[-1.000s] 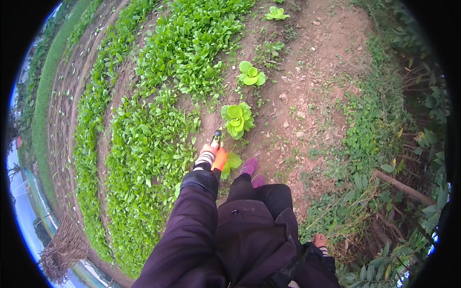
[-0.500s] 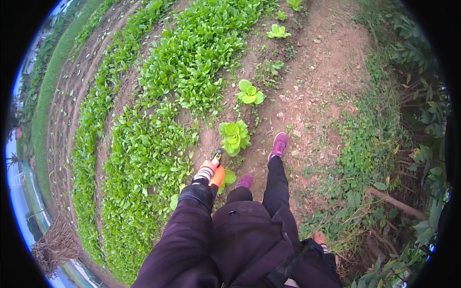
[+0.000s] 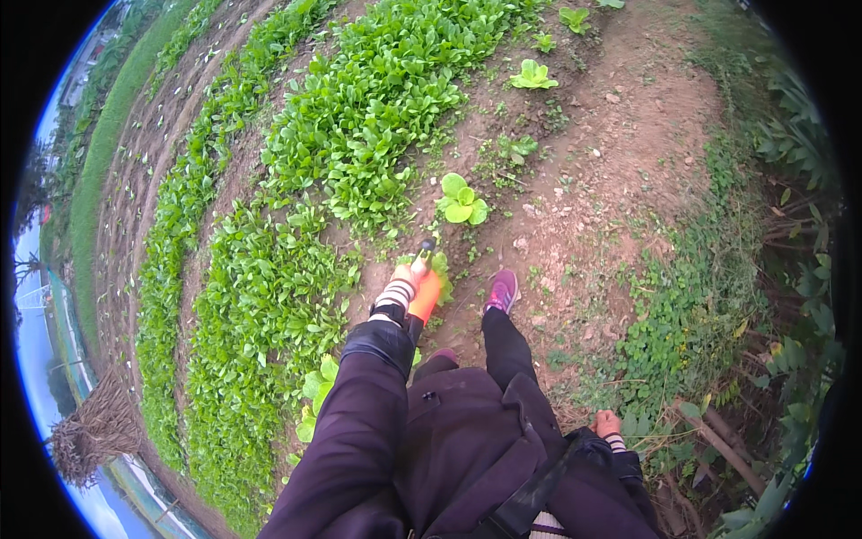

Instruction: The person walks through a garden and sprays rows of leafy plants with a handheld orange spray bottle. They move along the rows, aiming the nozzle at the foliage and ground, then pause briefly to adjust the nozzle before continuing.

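Observation:
My left hand point(image 3: 410, 277) is closed round an orange spray bottle point(image 3: 429, 296) with a black nozzle point(image 3: 428, 244), held out at arm's length. Just beyond and below it a pale green lettuce plant point(image 3: 441, 267) shows partly behind the bottle. Farther ahead in the same row grows a smaller lettuce point(image 3: 461, 199). My right hand point(image 3: 607, 423) hangs low at my right side, its fingers curled in, and no object shows in it.
A dense bed of leafy greens point(image 3: 350, 135) lies to the left. On the right runs a bare dirt path point(image 3: 620, 171), bordered by weeds point(image 3: 682, 314), shrubs and a cut branch point(image 3: 732, 449). My purple shoe point(image 3: 503, 290) is on the soil.
I have stepped forward along the row, and the near lettuce has slid back under the bottle. My left hand has shifted ahead and right with it. My right hand has swung slightly forward.

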A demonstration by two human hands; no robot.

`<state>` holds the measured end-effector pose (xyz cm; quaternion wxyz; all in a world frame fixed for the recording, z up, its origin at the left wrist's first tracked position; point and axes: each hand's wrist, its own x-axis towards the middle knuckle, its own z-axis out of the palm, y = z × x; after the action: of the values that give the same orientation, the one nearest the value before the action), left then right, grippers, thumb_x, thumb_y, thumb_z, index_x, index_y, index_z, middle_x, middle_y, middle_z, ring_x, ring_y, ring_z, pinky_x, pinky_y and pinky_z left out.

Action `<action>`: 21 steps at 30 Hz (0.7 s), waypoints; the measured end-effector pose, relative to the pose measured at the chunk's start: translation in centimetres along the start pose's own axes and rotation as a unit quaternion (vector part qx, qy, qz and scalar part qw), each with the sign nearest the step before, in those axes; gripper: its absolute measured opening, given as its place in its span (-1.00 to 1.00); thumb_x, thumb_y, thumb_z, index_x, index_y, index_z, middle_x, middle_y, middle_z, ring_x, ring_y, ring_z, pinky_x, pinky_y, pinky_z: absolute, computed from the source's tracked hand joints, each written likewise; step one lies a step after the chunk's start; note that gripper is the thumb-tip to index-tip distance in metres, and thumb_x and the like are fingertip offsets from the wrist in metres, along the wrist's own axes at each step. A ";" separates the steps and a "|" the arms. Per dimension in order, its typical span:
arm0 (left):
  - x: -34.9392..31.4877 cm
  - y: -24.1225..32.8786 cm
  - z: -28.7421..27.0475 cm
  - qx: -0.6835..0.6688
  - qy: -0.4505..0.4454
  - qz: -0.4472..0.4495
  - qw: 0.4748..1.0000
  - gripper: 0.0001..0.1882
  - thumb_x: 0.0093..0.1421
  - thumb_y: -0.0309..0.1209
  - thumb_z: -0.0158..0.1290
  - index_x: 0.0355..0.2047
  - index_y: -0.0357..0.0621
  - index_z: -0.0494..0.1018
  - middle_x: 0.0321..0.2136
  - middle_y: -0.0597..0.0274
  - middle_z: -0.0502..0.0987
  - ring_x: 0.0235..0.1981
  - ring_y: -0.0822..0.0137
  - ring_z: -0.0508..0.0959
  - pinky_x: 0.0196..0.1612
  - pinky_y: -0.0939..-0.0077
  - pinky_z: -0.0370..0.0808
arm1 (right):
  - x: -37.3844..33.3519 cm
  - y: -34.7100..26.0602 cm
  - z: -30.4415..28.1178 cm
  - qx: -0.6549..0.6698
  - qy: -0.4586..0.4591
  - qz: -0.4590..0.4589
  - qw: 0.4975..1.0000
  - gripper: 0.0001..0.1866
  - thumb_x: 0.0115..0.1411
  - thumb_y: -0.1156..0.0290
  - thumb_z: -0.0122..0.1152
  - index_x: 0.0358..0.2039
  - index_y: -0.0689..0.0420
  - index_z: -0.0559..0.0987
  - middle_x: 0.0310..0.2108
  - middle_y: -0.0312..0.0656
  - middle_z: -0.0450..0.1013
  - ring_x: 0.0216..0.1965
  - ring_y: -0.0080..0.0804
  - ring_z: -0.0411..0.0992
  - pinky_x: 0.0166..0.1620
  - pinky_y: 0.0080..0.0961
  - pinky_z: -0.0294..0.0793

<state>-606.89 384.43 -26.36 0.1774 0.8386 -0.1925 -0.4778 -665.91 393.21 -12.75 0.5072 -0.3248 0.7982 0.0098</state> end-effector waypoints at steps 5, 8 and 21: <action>-2.3 6.3 -1.4 -0.028 -0.020 -0.104 0.994 -0.42 0.07 0.09 -0.16 -0.70 -0.25 0.30 -0.87 0.21 0.29 -0.89 0.32 0.26 -0.80 0.39 0.19 | 3.1 -1.4 -2.9 0.001 -0.023 -0.005 1.000 -0.77 0.16 0.27 -0.10 -0.54 0.13 0.31 -0.78 -0.22 0.32 -0.85 -0.52 0.25 -0.80 -0.57 0.23; -3.1 7.7 -1.4 -0.035 -0.024 -0.141 0.989 -0.43 0.07 0.08 -0.17 -0.71 -0.24 0.31 -0.86 0.16 0.30 -0.86 0.29 0.29 -0.77 0.39 0.25 | 4.7 -2.0 -3.8 0.014 -0.034 0.018 0.999 -0.76 0.16 0.26 -0.10 -0.54 0.13 0.31 -0.78 -0.22 0.32 -0.85 -0.52 0.25 -0.80 -0.57 0.22; -0.8 4.1 1.0 0.085 -0.022 -0.128 0.988 -0.45 0.05 0.08 -0.13 -0.57 -0.27 0.40 -0.79 0.04 0.38 -0.80 0.16 0.38 -0.67 0.30 0.31 | 6.4 -7.6 -5.1 -0.023 -0.056 -0.007 0.998 -0.74 0.17 0.25 -0.12 -0.57 0.13 0.29 -0.79 -0.24 0.30 -0.84 -0.52 0.23 -0.78 -0.57 0.19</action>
<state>-608.70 381.19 -24.31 0.0386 0.8576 -0.1275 -0.4968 -667.71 382.16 -13.12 0.5437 -0.3410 0.7657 0.0428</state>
